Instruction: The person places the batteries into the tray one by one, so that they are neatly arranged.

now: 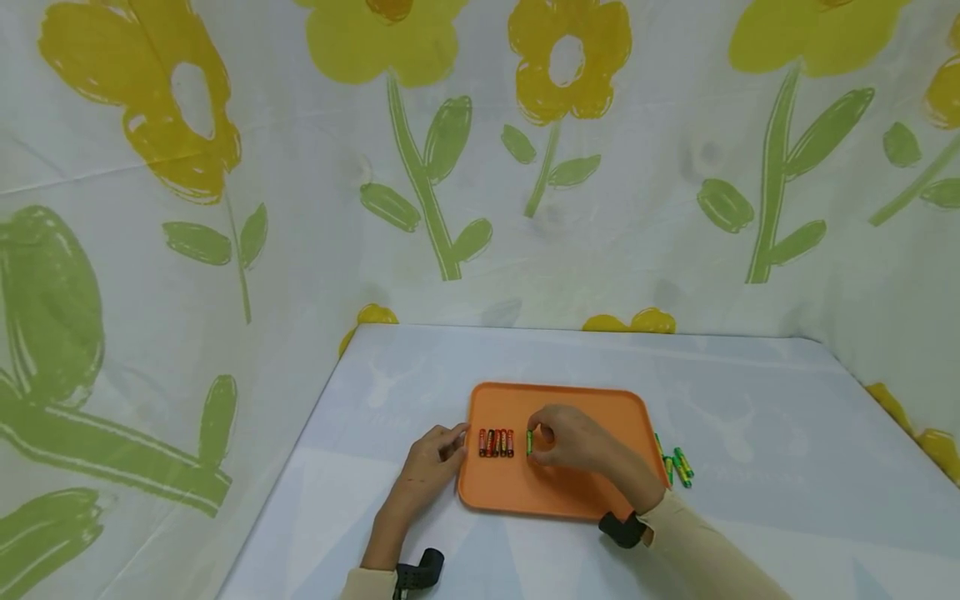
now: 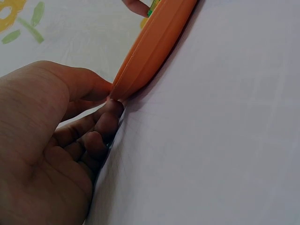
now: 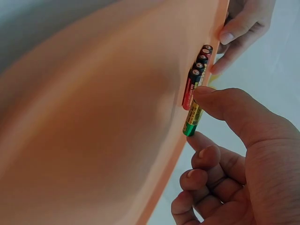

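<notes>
An orange tray (image 1: pixel 570 492) lies on the table, with a row of several red and black batteries (image 1: pixel 496 443) side by side near its left end. My right hand (image 1: pixel 576 440) is over the tray and pinches a green and yellow battery (image 3: pixel 193 120) between thumb and index finger, to the right of that row. In the right wrist view the battery stands close to the red ones, its green end towards me. My left hand (image 2: pixel 51 117) holds the tray's left rim (image 2: pixel 136 65) between thumb and fingers.
Several more green and yellow batteries (image 1: pixel 681 463) lie loosely on the table (image 1: pixel 787 483), just past the tray's right edge. A flower-printed cloth (image 1: pixel 622 192) hangs behind the table and along its sides. Each wrist wears a black band.
</notes>
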{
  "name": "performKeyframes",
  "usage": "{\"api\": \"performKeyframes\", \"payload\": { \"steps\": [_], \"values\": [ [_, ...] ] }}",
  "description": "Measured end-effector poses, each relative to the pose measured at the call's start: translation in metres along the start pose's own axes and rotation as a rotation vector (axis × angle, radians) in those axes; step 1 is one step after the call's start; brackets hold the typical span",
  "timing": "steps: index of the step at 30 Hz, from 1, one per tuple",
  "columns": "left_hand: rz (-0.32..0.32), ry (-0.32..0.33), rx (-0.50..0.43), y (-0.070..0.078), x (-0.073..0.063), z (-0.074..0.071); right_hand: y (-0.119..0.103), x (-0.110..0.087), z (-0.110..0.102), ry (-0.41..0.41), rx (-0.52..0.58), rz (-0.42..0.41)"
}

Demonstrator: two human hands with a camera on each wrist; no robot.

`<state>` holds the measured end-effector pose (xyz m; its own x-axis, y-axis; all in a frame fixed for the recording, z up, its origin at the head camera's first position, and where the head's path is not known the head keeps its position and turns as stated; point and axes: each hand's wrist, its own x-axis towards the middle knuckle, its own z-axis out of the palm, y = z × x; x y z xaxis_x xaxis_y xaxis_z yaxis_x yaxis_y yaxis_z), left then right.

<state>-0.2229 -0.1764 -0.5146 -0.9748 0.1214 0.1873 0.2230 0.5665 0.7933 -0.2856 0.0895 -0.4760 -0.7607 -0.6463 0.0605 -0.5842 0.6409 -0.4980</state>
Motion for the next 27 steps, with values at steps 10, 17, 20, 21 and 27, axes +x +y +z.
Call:
{"api": "performKeyframes", "payload": {
  "steps": [10,17,20,21,27],
  "values": [
    [0.003,0.008,-0.015,-0.003,-0.003,0.0,-0.002,0.004,0.006,-0.013,-0.019,-0.008],
    [0.011,0.001,-0.02,-0.002,-0.002,0.0,-0.006,0.005,0.006,-0.011,-0.011,-0.014],
    [0.006,0.004,-0.002,-0.001,-0.002,0.0,-0.005,0.006,0.008,-0.008,0.006,-0.005],
    [0.006,0.005,0.005,-0.001,-0.002,0.0,-0.005,0.007,0.009,-0.007,0.007,-0.003],
    [0.012,-0.007,0.003,0.0,-0.001,0.0,-0.005,0.009,0.011,-0.003,0.003,-0.009]
  ]
}}
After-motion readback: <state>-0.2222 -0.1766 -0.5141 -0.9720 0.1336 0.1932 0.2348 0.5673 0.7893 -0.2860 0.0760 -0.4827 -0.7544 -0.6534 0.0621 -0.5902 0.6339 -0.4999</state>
